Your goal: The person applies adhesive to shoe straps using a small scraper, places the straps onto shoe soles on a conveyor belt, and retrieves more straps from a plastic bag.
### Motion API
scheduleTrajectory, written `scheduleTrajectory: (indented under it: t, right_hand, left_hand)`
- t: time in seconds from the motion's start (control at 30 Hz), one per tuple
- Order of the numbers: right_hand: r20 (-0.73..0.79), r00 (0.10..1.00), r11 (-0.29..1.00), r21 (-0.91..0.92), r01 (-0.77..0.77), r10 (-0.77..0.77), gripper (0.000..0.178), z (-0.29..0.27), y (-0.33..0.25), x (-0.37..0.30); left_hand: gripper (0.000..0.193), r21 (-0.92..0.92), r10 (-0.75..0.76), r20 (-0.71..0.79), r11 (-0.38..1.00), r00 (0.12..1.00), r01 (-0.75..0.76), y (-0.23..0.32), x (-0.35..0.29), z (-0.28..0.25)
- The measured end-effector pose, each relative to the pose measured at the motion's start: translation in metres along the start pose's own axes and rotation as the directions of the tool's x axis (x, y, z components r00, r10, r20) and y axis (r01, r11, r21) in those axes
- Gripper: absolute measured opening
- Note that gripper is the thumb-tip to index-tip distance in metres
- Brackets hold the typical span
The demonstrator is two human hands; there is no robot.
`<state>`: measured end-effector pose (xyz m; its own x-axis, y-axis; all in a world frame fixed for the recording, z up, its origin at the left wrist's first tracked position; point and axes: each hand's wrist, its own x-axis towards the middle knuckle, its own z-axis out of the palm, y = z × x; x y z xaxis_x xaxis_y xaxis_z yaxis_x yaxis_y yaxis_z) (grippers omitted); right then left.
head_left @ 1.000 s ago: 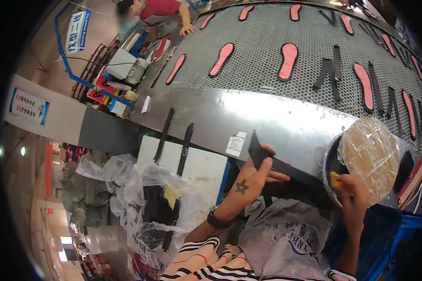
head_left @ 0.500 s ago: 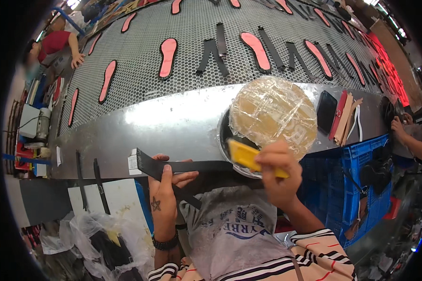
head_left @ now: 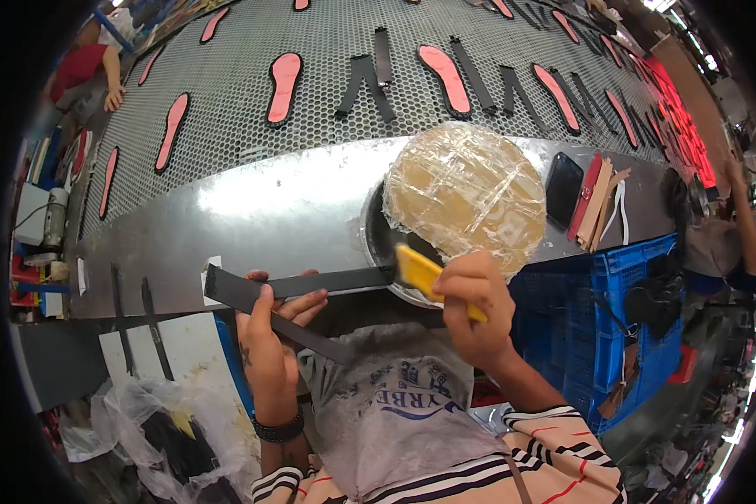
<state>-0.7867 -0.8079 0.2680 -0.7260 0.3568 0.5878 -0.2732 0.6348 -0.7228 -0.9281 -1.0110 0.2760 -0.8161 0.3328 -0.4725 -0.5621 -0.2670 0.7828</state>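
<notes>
My left hand (head_left: 269,357) is closed on black straps (head_left: 336,282), which fan out from its fingers over the metal table's near edge. One band reaches right toward the pot; the other slants down to my apron. In my right hand (head_left: 481,307) is a yellow-handled brush (head_left: 420,272). Its bristle end points left, beside the pot's near rim and close to the strap's right end. The round pot (head_left: 375,235) is mostly covered by a tan, plastic-wrapped disc (head_left: 466,189). Its dark inside shows only at the left.
Beyond the metal table (head_left: 260,210) runs a mesh belt (head_left: 227,109) carrying pink insoles (head_left: 285,86) and black straps. A phone (head_left: 564,181) and tan strips (head_left: 601,204) lie right of the pot. Blue crates (head_left: 596,328) stand at the right. Another person's hand (head_left: 113,98) rests by the belt.
The straps in my left hand have turned and spread wider. The brush stays in my right hand, tilted slightly more downward. The whole view has shifted a little. A co-worker at right raised an arm.
</notes>
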Motion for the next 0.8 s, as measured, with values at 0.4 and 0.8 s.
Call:
scheduleTrajectory:
  t: [0.4, 0.8]
  right_hand:
    - [0.218, 0.971, 0.992, -0.100, -0.081, 0.102, 0.024, 0.013, 0.016, 0.013]
    - [-0.041, 0.973, 0.968, 0.123, -0.220, 0.227, 0.018, 0.018, -0.011, 0.006]
  left_hand:
    - [0.022, -0.386, 0.190, 0.084, 0.911, 0.978, -0.144, -0.012, 0.045, 0.010]
    - [0.023, -0.363, 0.313, -0.049, 0.879, 0.949, -0.309, -0.049, 0.060, 0.041]
